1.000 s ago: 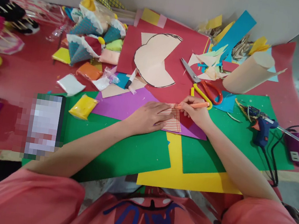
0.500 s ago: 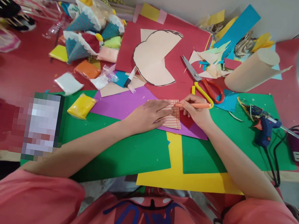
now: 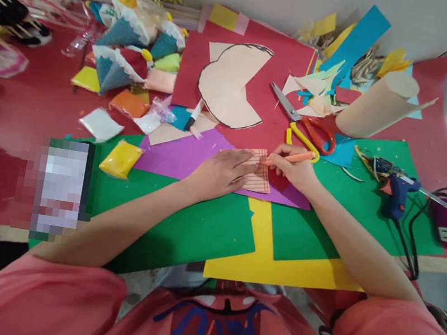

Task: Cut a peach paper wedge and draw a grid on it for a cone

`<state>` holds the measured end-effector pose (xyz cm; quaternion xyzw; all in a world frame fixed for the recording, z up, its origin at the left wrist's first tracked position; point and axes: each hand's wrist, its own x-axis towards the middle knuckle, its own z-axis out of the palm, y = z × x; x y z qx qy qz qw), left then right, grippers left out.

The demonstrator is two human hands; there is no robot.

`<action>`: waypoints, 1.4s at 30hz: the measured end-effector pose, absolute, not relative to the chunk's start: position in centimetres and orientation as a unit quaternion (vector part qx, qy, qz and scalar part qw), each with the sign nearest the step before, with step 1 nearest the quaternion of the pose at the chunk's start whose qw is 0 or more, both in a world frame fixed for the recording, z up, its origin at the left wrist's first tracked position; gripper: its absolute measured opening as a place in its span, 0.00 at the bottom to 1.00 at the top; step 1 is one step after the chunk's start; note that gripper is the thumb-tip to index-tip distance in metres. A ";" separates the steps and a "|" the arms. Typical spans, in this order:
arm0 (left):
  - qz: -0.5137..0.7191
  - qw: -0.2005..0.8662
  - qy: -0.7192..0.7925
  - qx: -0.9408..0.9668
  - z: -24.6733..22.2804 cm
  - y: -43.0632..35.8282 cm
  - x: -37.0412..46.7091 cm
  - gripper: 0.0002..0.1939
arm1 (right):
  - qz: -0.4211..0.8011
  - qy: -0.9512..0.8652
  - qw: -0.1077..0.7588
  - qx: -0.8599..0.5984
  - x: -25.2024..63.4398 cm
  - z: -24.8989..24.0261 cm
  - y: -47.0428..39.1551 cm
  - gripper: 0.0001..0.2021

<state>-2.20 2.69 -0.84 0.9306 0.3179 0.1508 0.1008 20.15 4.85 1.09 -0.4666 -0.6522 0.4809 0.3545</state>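
Note:
My left hand [image 3: 227,169] lies flat with fingers stretched over a small cream paper piece [image 3: 259,180], covering its left part. Orange-brown lines run across the paper in both directions, like a grid. In my right hand [image 3: 293,167] an orange marker [image 3: 300,157] is pinched, its tip at the paper's right side. Under the paper is a purple sheet [image 3: 174,157]. Just beyond my right hand lie scissors [image 3: 308,130] with red and yellow handles, blades partly open.
A cream cut-out with a black outline [image 3: 228,86] lies on red sheets at the back. On the right are a glue gun [image 3: 397,195] with its cord and a rolled cream paper [image 3: 375,106]. Clay packets, one yellow [image 3: 122,159], and cone-shaped crafts [image 3: 116,68] sit on the left.
The marker tip has shifted slightly down and to the right along the paper's right side. My left hand stays in place on the paper.

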 end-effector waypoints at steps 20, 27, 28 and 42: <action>0.183 0.102 0.331 0.920 -0.5 2.9 -2.2 0.18 | 0.461 -0.664 0.366 -0.461 20.1 0.9 4.5 0.12; 0.173 0.103 0.338 0.919 -0.6 2.9 -2.2 0.17 | 0.451 -0.676 0.354 -0.464 20.2 1.0 4.7 0.12; 0.172 0.103 0.339 0.919 -0.7 2.9 -2.2 0.17 | 0.457 -0.673 0.352 -0.462 20.1 1.0 4.7 0.13; 0.173 0.101 0.342 0.918 -0.9 3.1 -2.4 0.20 | 0.455 -0.642 0.379 -0.487 20.0 1.6 4.2 0.11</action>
